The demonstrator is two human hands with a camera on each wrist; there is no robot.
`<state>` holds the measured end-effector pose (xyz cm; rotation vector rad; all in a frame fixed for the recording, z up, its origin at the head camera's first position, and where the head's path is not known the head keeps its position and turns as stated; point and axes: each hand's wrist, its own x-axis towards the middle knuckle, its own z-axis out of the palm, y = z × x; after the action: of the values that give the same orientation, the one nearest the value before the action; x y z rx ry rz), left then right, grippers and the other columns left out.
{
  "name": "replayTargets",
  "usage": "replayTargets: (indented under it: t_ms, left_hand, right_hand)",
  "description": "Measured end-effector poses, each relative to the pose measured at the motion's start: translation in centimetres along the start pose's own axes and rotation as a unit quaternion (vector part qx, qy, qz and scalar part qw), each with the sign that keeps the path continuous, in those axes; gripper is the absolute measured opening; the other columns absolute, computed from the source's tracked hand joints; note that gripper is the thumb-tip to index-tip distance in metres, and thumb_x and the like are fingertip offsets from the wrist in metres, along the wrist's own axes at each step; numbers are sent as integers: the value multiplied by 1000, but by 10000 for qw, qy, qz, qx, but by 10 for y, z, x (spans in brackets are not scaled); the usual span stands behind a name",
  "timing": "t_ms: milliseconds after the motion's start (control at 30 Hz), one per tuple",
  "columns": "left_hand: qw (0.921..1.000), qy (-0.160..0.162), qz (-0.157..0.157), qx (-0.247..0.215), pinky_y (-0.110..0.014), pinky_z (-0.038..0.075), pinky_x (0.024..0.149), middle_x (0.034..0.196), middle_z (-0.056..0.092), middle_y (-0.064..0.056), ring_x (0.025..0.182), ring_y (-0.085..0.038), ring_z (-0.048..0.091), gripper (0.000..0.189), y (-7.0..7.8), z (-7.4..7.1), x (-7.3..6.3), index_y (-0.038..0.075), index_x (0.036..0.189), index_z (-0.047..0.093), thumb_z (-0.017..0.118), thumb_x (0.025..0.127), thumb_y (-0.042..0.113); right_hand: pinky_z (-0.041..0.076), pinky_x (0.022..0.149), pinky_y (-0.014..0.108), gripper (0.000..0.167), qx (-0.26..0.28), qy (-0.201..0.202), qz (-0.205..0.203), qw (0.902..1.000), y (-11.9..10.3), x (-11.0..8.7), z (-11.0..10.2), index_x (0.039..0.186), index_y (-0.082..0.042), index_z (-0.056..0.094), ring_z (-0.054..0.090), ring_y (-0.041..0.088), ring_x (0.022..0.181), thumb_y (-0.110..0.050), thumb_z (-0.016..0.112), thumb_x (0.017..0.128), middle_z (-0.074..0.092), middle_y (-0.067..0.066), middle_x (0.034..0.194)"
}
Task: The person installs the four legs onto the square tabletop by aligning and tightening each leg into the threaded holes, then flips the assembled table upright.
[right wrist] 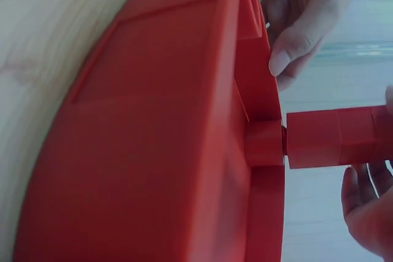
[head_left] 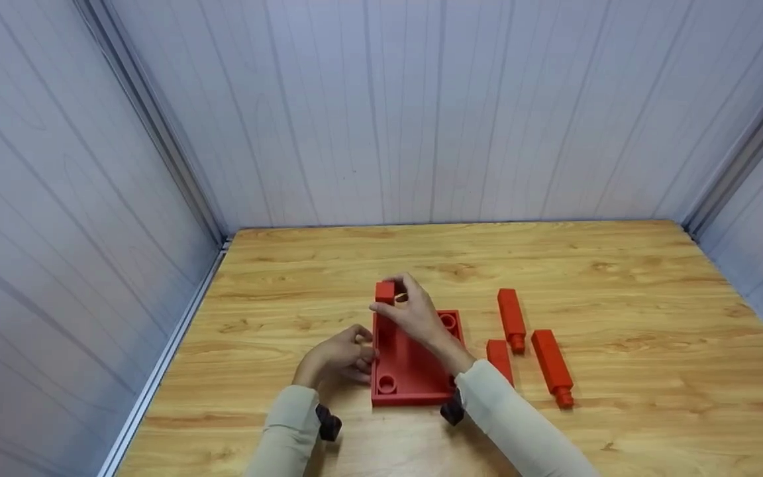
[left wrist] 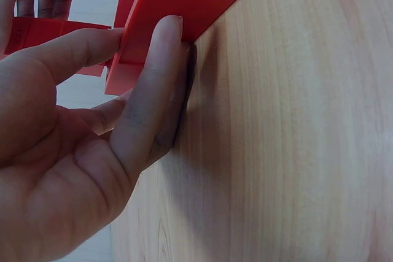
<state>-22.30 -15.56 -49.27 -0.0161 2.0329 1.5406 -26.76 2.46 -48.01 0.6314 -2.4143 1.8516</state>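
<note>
A red tabletop board lies underside up, with raised rims and round corner sockets. My right hand holds a square red table leg upright at the far left corner. In the right wrist view, the narrow end of this leg meets the socket, leaving a thin gap at the joint. At the board's left side, my left hand grips the edge. The left wrist view shows its thumb and fingers against the rim. My right forearm partly covers the near right socket.
To the board's right lie three more red legs: one at the back, one farther right, and one beside the board, partly behind my sleeve. Pale panel walls enclose the wooden table at the back and sides.
</note>
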Motion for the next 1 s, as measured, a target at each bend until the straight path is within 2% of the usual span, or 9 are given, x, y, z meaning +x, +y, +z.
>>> replayTargets:
  t_ms: [133, 233, 433, 533, 700, 1000]
  left_hand:
    - [10000, 21, 45, 18, -38, 61, 69, 97, 62, -17, 72, -21, 65, 39, 0, 0, 0, 0, 125, 38, 57, 92, 8]
    - [10000, 40, 68, 20, -38, 61, 68, 101, 61, -17, 72, -21, 65, 39, 0, 0, 0, -1, 125, 38, 56, 91, 6]
    - [9999, 59, 81, -28, -38, 61, 69, 102, 61, -15, 73, -21, 64, 39, -1, 1, 1, -1, 125, 38, 55, 91, 4]
    - [10000, 60, 57, 11, -38, 61, 68, 99, 62, -14, 73, -21, 64, 39, -1, 1, 1, 0, 125, 38, 57, 91, 6]
    - [10000, 7, -3, 17, -37, 61, 67, 95, 63, -13, 71, -20, 64, 38, 0, 1, 2, 0, 124, 38, 57, 92, 7]
    - [10000, 13, -43, -5, -38, 61, 68, 92, 62, -13, 72, -21, 64, 38, -1, 0, 1, 0, 125, 38, 57, 93, 8]
  right_hand:
    - [50, 90, 40, 53, 370, -297, 165, 9987, 0, 0, -5, 126, -17, 52, 53, 23, 111, -33, 75, 82, 58, 6, 117]
    - [51, 91, 40, 50, 714, -447, 189, 9963, 0, 0, -7, 128, -15, 53, 52, 24, 116, -28, 73, 84, 57, 8, 121]
    - [51, 88, 34, 43, 889, -487, 110, 9948, -1, 0, -7, 127, -6, 54, 56, 26, 109, -13, 69, 88, 60, 14, 117]
    - [52, 89, 38, 42, 768, -469, 109, 9959, -1, 1, -7, 126, -3, 54, 57, 30, 107, -10, 68, 87, 60, 17, 115]
    - [51, 92, 46, 42, 458, -250, 41, 9986, -3, 1, -4, 125, -3, 54, 58, 31, 108, -14, 69, 87, 60, 17, 115]
    - [55, 83, 36, 36, -137, 512, -312, 9981, -5, -4, 8, 116, -9, 55, 58, 18, 95, -20, 71, 87, 61, 9, 105]
